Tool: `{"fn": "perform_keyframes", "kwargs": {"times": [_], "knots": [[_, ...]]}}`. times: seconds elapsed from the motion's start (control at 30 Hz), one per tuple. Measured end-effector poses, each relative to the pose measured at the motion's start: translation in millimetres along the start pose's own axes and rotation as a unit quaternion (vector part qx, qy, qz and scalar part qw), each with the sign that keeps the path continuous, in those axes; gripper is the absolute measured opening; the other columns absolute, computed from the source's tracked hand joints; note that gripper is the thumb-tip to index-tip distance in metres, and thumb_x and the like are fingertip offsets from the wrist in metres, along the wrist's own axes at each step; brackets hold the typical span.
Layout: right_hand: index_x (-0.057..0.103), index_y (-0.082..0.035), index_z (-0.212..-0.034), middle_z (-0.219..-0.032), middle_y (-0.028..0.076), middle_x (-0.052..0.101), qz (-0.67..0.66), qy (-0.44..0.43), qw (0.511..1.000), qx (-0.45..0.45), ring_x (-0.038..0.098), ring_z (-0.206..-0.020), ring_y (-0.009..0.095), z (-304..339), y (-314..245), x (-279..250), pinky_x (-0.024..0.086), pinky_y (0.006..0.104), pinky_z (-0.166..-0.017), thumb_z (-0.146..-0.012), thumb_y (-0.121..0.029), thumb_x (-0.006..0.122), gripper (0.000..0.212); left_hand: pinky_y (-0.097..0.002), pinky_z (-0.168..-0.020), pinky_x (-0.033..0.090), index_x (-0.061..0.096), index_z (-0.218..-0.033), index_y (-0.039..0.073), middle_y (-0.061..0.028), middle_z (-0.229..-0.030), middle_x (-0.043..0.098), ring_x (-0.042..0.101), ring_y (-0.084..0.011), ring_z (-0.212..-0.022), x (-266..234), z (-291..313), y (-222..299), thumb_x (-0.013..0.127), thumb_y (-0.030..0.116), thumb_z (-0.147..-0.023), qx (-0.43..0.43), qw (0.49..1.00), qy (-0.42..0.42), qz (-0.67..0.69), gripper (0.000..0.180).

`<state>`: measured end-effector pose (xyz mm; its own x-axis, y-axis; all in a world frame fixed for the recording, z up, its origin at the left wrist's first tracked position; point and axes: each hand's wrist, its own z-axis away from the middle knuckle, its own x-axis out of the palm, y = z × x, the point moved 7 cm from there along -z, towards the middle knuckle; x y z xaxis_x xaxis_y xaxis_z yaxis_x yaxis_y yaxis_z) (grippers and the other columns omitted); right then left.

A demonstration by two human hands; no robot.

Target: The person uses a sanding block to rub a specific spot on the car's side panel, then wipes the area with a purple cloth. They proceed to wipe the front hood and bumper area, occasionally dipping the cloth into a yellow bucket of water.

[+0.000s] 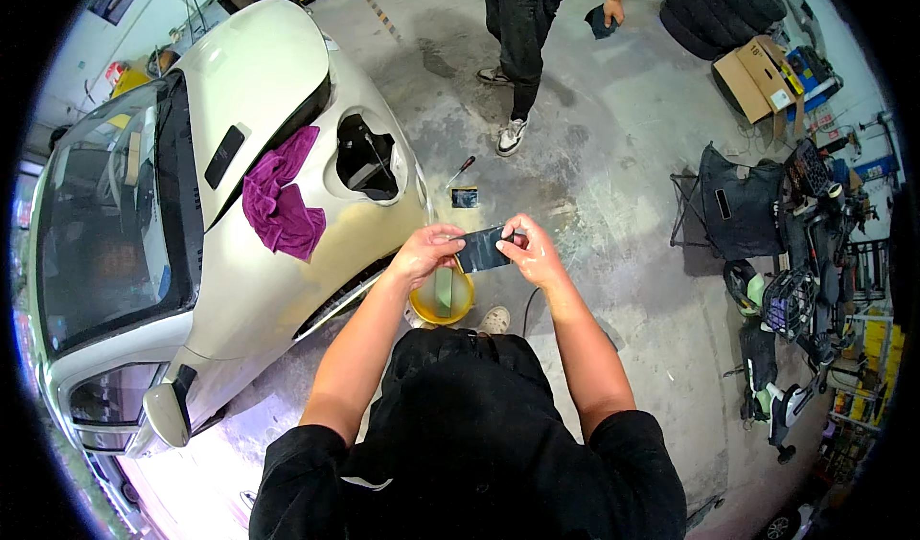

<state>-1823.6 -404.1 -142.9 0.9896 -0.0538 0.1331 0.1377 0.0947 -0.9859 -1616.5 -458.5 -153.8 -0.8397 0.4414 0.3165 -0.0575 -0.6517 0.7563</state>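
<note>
1. Looking down from the head view, both hands meet in front of the chest over a dark rectangular sheet (482,249), which looks like a piece of sandpaper, though its grain is too small to tell.

2. Left hand (425,252) is closed on the sheet's left end, fingers curled over the top edge and thumb beneath.

3. Right hand (533,251) is closed on the sheet's right end, pinching it between thumb and fingertips.

4. Long axis of the sheet runs left to right between the two hands, tilted slightly so the right end sits a little higher. Neither hand is nearer than the other; each has one end, and the sheet spans the gap between them.

5. Directly below the sheet, on the floor, stands a yellow bucket (442,298), with what seems to be a pale block lying in it. The sheet hangs above the bucket's far rim, apart from it.

6. Left of the bucket is the front of a cream car (278,80); its fender shows a dull sanded patch near the open headlight hole (368,160), and a purple towel (282,202) lies draped beside that hole.

7. Beyond the bucket, on the concrete floor, lie a screwdriver (462,169) and a small dark square (465,197).

8. Farther beyond the bucket stands another person (520,22), holding a dark cloth (601,21) in one hand.
</note>
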Motion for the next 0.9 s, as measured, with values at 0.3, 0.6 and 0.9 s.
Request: {"fn": "perform_keyframes", "kwargs": {"times": [0.3, 0.6, 0.9], "knots": [[0.062, -0.013, -0.128, -0.113, 0.001, 0.056, -0.017, -0.011, 0.996, 0.087, 0.057, -0.08, 0.007, 0, 2, -37, 0.049, 0.0234, -0.072, -0.086, 0.007, 0.072, 0.048, -0.023, -0.068, 0.058, 0.072, -0.11, -0.001, -0.0045, -0.089, 0.074, 0.068, -0.0105, -0.072, 20, -2, -13, 0.075, 0.003, -0.093, 0.008, 0.995, 0.063, -0.082, 0.018], [0.069, -0.006, -0.097, -0.09, 0.001, 0.069, -0.102, -0.033, 0.982, 0.155, 0.065, -0.078, 0.01, -29, 10, -37, 0.053, 0.0258, -0.065, -0.089, 0.007, 0.07, 0.015, -0.0253, -0.066, 0.061, 0.069, -0.118, -0.004, -0.0067, -0.09, 0.073, 0.068, -0.0118, -0.068, 16, 9, 1, 0.072, 0.011, -0.097, 0.033, 0.998, 0.06, -0.002, 0.025], [0.071, -0.004, -0.103, -0.095, 0.005, 0.071, -0.072, -0.085, 0.983, 0.149, 0.068, -0.084, 0.015, -55, 17, 11, 0.056, 0.0282, -0.071, -0.09, 0.001, 0.072, 0.014, -0.0279, -0.047, 0.05, 0.072, -0.1, 0.0, -0.0037, -0.065, 0.064, 0.058, -0.0111, -0.047, 17, 13, 32, 0.058, 0.031, -0.107, 0.106, 0.945, 0.076, -0.299, 0.036]]}}
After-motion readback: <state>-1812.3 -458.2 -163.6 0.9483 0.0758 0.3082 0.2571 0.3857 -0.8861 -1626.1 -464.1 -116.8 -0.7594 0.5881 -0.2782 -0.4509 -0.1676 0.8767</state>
